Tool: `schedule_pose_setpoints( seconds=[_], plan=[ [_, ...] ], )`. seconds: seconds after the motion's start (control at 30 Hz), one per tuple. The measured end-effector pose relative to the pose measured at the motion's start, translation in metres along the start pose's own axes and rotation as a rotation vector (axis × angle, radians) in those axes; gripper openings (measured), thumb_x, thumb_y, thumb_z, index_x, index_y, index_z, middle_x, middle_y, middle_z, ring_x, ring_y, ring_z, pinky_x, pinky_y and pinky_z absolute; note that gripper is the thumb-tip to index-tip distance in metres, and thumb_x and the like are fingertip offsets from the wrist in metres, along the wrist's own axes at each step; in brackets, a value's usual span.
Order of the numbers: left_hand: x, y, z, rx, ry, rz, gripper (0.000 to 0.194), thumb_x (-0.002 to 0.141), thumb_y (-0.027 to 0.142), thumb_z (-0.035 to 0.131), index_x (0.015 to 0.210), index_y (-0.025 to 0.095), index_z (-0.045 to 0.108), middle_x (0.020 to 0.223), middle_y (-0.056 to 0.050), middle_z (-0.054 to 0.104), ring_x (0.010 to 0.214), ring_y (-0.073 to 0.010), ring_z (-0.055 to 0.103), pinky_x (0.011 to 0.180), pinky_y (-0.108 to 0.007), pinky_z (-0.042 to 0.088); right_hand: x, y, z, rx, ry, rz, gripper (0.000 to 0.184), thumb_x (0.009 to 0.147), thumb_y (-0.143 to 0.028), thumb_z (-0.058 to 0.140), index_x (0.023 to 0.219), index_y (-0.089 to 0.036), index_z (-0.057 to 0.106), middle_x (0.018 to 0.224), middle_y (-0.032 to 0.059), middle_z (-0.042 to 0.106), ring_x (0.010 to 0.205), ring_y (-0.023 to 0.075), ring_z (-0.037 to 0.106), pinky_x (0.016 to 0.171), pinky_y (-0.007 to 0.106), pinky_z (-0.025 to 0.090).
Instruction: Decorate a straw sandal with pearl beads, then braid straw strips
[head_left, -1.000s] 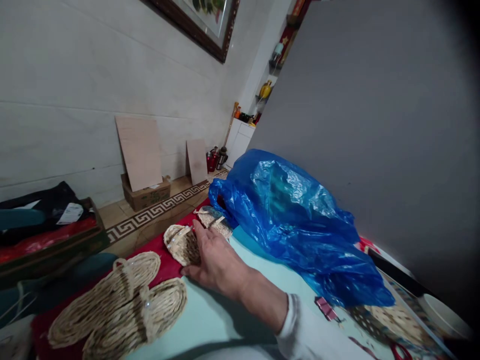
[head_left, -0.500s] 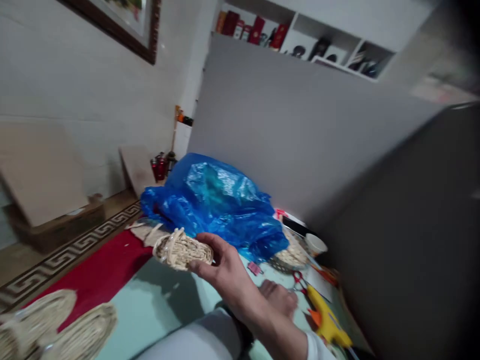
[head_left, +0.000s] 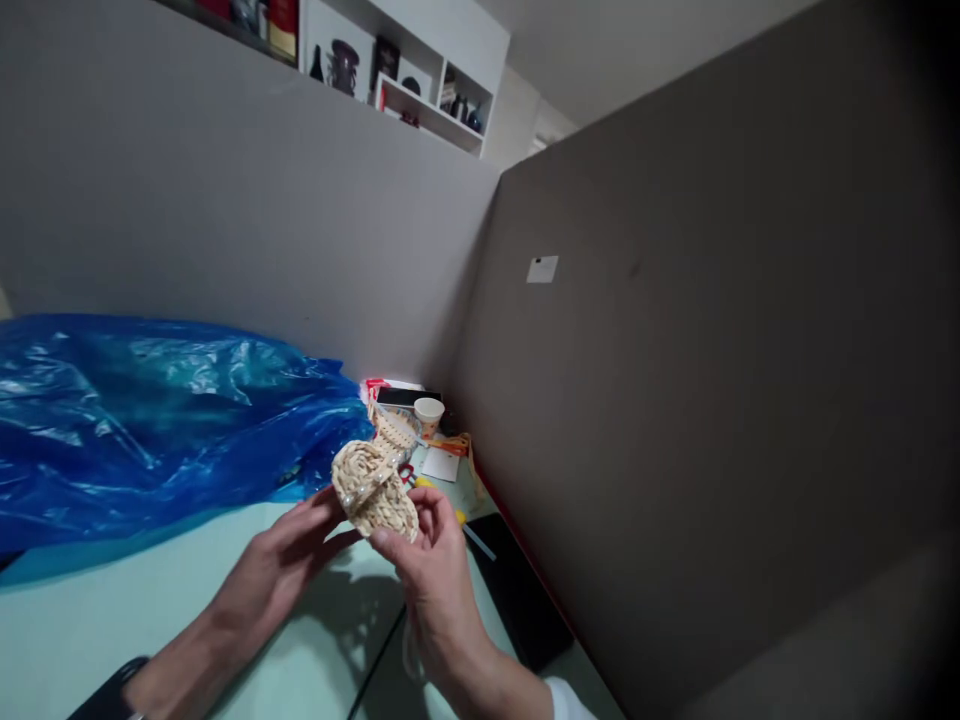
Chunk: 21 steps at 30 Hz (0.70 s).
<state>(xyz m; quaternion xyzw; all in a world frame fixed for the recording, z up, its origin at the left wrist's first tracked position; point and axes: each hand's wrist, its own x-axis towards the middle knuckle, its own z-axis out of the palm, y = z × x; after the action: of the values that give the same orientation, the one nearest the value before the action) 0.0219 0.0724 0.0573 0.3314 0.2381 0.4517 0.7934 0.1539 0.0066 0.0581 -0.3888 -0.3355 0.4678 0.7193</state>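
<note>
A small woven straw slipper (head_left: 367, 495) with a band of pearl-like beads is held up over the pale green tabletop, tilted towards me. My right hand (head_left: 435, 570) pinches its lower right end, thumb in front and fingers behind. At the slipper's left side is my left hand (head_left: 289, 555), its fingertips partly hidden behind the straw as they support the edge. Behind the slipper lies another woven straw piece (head_left: 396, 428). A yellow glue gun (head_left: 424, 482) shows only in part past my right hand, near red-handled scissors (head_left: 406, 473).
A large blue plastic bag (head_left: 172, 430) fills the left of the table (head_left: 97, 630). Towards the corner are a paper cup (head_left: 429, 410), a black flat object (head_left: 409, 397) and a white card (head_left: 440, 464). A dark flat item (head_left: 521, 600) lies by the right grey panel (head_left: 675, 350).
The view has swung right. The slipper, still in my right hand, has moved right over the table, and my left hand has come up to its left side.
</note>
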Motion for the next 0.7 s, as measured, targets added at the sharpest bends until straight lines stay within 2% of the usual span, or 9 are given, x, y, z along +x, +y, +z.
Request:
schedule_pose_setpoints(
  seconds=[0.1,0.2,0.33,0.43,0.6,0.7],
  plan=[
    [-0.012,-0.014,-0.002,-0.016,-0.008,0.003,0.029,0.090,0.034,0.070,0.116,0.022,0.076,0.131,-0.006,0.073,0.136,-0.0302,0.052,0.114,-0.044,0.044,0.000,0.010,-0.009,-0.042,0.009,0.036,0.050,0.064,-0.021,0.084,0.099,-0.023,0.048,0.099,0.0011,0.066,0.096,0.0192,0.065,0.088,0.031,0.049],
    [-0.023,-0.021,-0.003,-0.039,0.051,0.006,0.030,0.089,0.031,0.072,0.118,0.026,0.076,0.132,-0.003,0.073,0.136,-0.0297,0.055,0.116,-0.041,0.043,-0.005,0.018,-0.015,-0.121,-0.081,0.086,0.046,0.066,-0.025,0.082,0.096,-0.022,0.047,0.096,0.0012,0.064,0.092,0.0189,0.063,0.081,0.030,0.049],
    [-0.033,-0.016,-0.005,-0.145,0.182,-0.097,0.048,0.092,0.029,0.067,0.140,0.025,0.061,0.128,-0.010,0.075,0.120,-0.0325,0.068,0.109,-0.047,0.051,-0.004,0.013,-0.026,-0.376,-0.279,0.095,0.024,0.084,-0.036,0.071,0.092,-0.018,0.057,0.088,0.0019,0.063,0.083,0.0166,0.060,0.074,0.028,0.047],
    [-0.036,-0.011,-0.011,-0.095,0.315,-0.167,0.050,0.096,0.030,0.060,0.145,0.019,0.055,0.117,-0.015,0.079,0.102,-0.0325,0.076,0.097,-0.050,0.059,0.003,0.008,-0.032,-0.524,-0.264,0.040,0.018,0.094,-0.035,0.061,0.093,-0.017,0.061,0.086,0.0028,0.065,0.080,0.0159,0.060,0.073,0.027,0.046],
    [-0.034,-0.019,-0.019,0.035,0.391,-0.184,0.034,0.099,0.028,0.053,0.123,0.010,0.069,0.106,-0.019,0.080,0.087,-0.0315,0.078,0.077,-0.046,0.066,0.010,0.016,-0.035,-0.458,-0.328,0.091,0.013,0.097,-0.032,0.059,0.097,-0.019,0.062,0.085,0.0022,0.067,0.080,0.0163,0.064,0.073,0.027,0.048],
    [-0.033,-0.026,-0.020,0.017,0.353,-0.176,0.029,0.095,0.033,0.061,0.109,0.012,0.076,0.100,-0.016,0.081,0.082,-0.0319,0.077,0.070,-0.044,0.067,0.007,0.023,-0.034,-0.425,-0.321,0.133,0.014,0.097,-0.033,0.058,0.095,-0.019,0.062,0.084,0.0021,0.066,0.077,0.0163,0.066,0.071,0.027,0.050]
  ],
)
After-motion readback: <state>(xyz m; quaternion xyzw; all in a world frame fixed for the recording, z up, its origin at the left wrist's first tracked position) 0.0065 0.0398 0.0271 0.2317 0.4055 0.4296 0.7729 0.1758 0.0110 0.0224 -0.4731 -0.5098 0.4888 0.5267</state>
